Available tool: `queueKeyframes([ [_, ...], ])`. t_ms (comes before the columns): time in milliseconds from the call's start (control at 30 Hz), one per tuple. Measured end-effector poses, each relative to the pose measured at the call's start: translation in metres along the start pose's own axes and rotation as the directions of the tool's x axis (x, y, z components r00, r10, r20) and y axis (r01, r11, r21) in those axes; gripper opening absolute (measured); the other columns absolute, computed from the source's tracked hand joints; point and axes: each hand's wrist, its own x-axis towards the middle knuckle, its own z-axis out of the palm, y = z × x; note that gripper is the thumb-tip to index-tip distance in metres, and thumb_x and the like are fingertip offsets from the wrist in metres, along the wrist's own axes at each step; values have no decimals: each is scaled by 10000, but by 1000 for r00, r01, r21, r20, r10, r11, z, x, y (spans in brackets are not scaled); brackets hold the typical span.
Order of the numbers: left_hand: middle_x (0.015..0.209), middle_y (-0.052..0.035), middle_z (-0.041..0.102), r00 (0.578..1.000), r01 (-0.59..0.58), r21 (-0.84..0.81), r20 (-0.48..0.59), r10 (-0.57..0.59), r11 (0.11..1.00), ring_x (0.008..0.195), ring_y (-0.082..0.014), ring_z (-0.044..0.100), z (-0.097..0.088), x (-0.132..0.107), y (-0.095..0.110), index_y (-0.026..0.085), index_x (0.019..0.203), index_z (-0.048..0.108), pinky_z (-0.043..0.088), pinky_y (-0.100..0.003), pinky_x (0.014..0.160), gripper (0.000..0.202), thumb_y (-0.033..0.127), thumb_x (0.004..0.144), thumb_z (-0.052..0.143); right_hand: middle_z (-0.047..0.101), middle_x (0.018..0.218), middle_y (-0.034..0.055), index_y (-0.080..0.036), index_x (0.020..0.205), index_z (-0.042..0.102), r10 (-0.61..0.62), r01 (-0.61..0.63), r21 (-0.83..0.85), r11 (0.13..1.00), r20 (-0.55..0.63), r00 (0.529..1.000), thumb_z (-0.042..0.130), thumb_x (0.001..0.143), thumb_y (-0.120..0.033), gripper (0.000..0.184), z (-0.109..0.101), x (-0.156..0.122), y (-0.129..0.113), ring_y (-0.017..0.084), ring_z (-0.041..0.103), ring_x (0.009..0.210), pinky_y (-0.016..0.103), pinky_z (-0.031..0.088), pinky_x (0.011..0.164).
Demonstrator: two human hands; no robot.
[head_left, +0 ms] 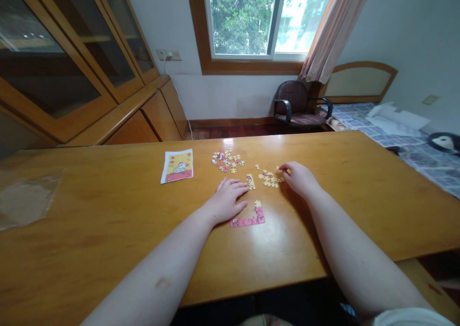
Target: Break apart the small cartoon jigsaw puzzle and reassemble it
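Note:
My left hand (230,199) lies flat on the table with its fingers stretched out. Its fingertips reach a short joined yellow strip of puzzle (251,181), and its thumb is above a pink joined puzzle edge (247,221). Part of that edge is hidden under the hand. At the right, my right hand (296,176) pinches a small puzzle piece (278,169) between thumb and fingers. Just beside it is a loose group of yellow puzzle pieces (270,178). Farther back sits a mixed pile of pink, white and yellow pieces (226,160).
A picture sheet (178,166) of a white animal on yellow and pink lies left of the pile. At the far left is a clear plastic bag (27,199). Beyond the wooden table (125,211) stand a cabinet (122,96), a chair (298,103) and a bed (413,148).

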Motion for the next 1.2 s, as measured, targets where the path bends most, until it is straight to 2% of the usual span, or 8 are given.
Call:
queueKeyframes([
  [300,1367,-44,534,1000,1,2,-10,-1,1000,1299,-272,387,2,0,-2,265,1286,550,153,-554,1135,454,394,851,528,700,1005,83,-187,959,702,-83,83,-11,996,20,996,527,856,-219,205,6,-2,-19,204,619,941,288,445,838],
  [533,1370,-40,532,1000,-2,7,-8,2,1000,1307,-273,374,2,0,-2,263,1289,547,149,-556,1136,458,397,852,524,625,1251,53,-257,1184,638,-306,304,45,952,41,951,409,940,-239,335,16,3,-20,205,556,1086,364,371,952],
  [633,1366,-46,535,1000,-2,5,-10,2,1000,1304,-273,376,2,0,-1,261,1287,550,144,-556,1137,456,398,854,523,635,1239,44,-280,1162,654,-296,294,29,955,63,953,422,941,-268,320,22,5,-20,215,540,1101,387,342,958],
  [867,1369,-48,532,1000,-8,-6,-4,8,1000,1302,-286,379,0,0,0,262,1283,554,146,-567,1132,456,406,851,528,726,995,36,-244,913,735,-239,239,-19,971,39,970,540,865,-221,202,21,6,-20,205,569,959,359,318,925],
  [967,1365,-50,536,1000,-4,-2,-8,4,1000,1299,-282,383,-1,0,2,260,1279,557,143,-563,1134,448,395,853,528,725,976,30,-257,939,731,-256,258,-31,966,46,966,546,864,-203,207,19,5,-21,204,570,938,357,314,921],
  [1100,1365,-46,536,1000,-5,2,-15,5,1000,1300,-275,382,-1,0,2,258,1280,554,145,-554,1137,444,388,857,523,695,1060,50,-270,1071,699,-249,254,-62,965,74,966,508,894,-215,266,21,5,-21,223,561,962,359,333,892],
  [1200,1367,-47,535,1000,-8,3,-12,8,1000,1299,-274,383,0,0,2,258,1283,551,144,-556,1137,447,387,856,526,681,1067,66,-261,1068,706,-227,233,-70,970,88,970,513,895,-223,261,23,6,-21,221,558,971,344,345,887],
])
